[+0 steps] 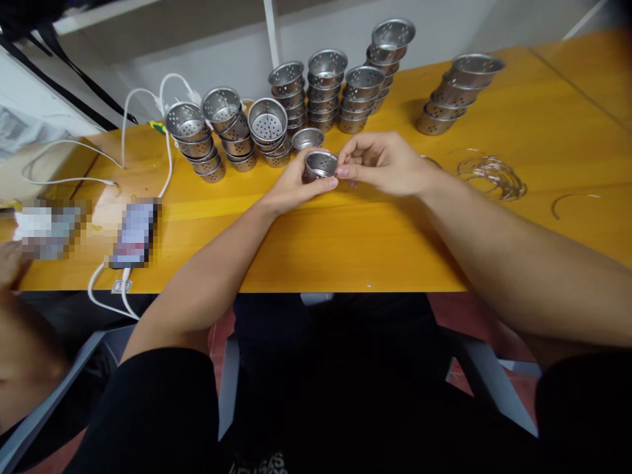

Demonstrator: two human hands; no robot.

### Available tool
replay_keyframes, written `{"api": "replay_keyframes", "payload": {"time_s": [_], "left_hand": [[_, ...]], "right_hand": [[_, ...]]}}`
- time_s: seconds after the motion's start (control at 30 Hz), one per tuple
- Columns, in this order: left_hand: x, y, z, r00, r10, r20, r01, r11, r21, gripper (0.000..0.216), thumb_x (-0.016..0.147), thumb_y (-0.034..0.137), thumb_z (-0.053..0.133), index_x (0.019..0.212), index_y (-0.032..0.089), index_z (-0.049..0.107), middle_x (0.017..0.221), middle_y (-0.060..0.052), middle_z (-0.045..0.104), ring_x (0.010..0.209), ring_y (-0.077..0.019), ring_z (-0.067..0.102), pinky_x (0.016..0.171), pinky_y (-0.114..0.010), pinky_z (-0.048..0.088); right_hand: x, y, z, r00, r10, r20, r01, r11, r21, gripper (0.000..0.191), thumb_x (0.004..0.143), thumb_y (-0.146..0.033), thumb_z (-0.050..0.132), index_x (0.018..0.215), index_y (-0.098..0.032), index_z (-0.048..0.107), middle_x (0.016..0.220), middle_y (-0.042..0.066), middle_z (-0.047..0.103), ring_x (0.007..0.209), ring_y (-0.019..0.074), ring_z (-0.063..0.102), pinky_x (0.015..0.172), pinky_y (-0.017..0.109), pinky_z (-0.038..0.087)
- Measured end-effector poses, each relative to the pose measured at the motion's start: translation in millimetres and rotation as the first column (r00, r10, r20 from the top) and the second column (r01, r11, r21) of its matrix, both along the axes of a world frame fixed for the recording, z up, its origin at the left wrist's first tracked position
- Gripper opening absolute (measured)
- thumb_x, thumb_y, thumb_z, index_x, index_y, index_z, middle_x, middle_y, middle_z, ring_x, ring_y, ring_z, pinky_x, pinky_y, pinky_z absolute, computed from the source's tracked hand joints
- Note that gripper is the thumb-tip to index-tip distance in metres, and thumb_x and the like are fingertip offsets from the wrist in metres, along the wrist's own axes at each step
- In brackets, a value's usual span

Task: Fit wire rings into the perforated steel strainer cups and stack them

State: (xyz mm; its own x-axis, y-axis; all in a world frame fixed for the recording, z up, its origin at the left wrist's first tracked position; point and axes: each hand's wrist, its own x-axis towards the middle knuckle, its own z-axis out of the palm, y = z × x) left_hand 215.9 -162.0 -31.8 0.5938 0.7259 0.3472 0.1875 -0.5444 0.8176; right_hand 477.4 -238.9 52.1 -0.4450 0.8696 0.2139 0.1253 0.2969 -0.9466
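Observation:
My left hand [291, 189] grips a small metal strainer basket [320, 164], fingers round its side and thumb along the front. The basket is tilted so that its inside shows. At its right rim, my right hand [384, 163] is closed in a pinch, fingertips touching or very near the edge. Whatever lies between those fingertips is too small to make out. Just behind the held basket, a single strainer basket [307, 138] stands on the yellow table [316, 253]. A loose bundle of thin copper-coloured wires [511, 187] lies beyond my right forearm.
Several stacks of strainer baskets [323, 89] line the back of the table; one leaning stack [449, 95] stands apart at right. A curved wire [557, 205] lies far right. A phone [134, 234] with white cables [170, 164] is at left, near another person's arm [24, 355].

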Motion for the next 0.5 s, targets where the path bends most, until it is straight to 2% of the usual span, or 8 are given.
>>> {"api": "replay_keyframes", "payload": {"time_s": [0.1,0.2,0.33,0.5], "left_hand": [[3,4,-6.9,1.0,-0.019,0.007,0.019,1.0,0.017,0.104,0.092,0.081,0.101,0.167,0.025,0.057,0.159,-0.014,0.072,0.152,-0.0376,0.076,0.139,-0.064,0.059],[5,6,-11.7,1.0,0.008,-0.005,-0.008,0.999,0.053,0.096,0.095,0.07,0.102,0.166,0.024,0.056,0.159,-0.014,0.07,0.159,-0.0399,0.071,0.146,-0.068,0.053],[5,6,-11.7,0.999,0.025,-0.021,-0.022,0.994,0.103,0.084,0.099,0.055,0.099,0.165,0.022,0.057,0.155,-0.014,0.069,0.157,-0.0399,0.072,0.146,-0.068,0.053],[5,5,-10.6,0.999,0.023,-0.039,-0.017,0.99,0.141,0.081,0.1,0.047,0.096,0.164,0.021,0.056,0.151,-0.014,0.069,0.149,-0.0381,0.075,0.142,-0.068,0.056]], "right_hand": [[0,5,-7.0,0.998,-0.006,-0.066,0.006,1.0,-0.003,0.068,0.073,-0.088,0.118,0.094,-0.038,0.078,0.079,0.002,0.067,0.078,0.0277,0.06,0.072,0.048,0.058],[-1,8,-11.0,0.996,-0.024,-0.082,0.024,1.0,-0.009,0.068,0.072,-0.088,0.119,0.094,-0.038,0.078,0.078,0.003,0.068,0.079,0.0277,0.059,0.071,0.048,0.057],[-2,7,-10.1,0.997,-0.037,-0.062,0.037,0.999,0.011,0.068,0.072,-0.09,0.118,0.093,-0.038,0.079,0.079,0.003,0.07,0.076,0.0267,0.057,0.07,0.048,0.057],[-4,5,-5.8,0.998,-0.055,0.012,0.054,0.997,0.046,0.069,0.072,-0.097,0.113,0.089,-0.039,0.079,0.079,0.003,0.067,0.074,0.0285,0.059,0.066,0.048,0.056]]}}
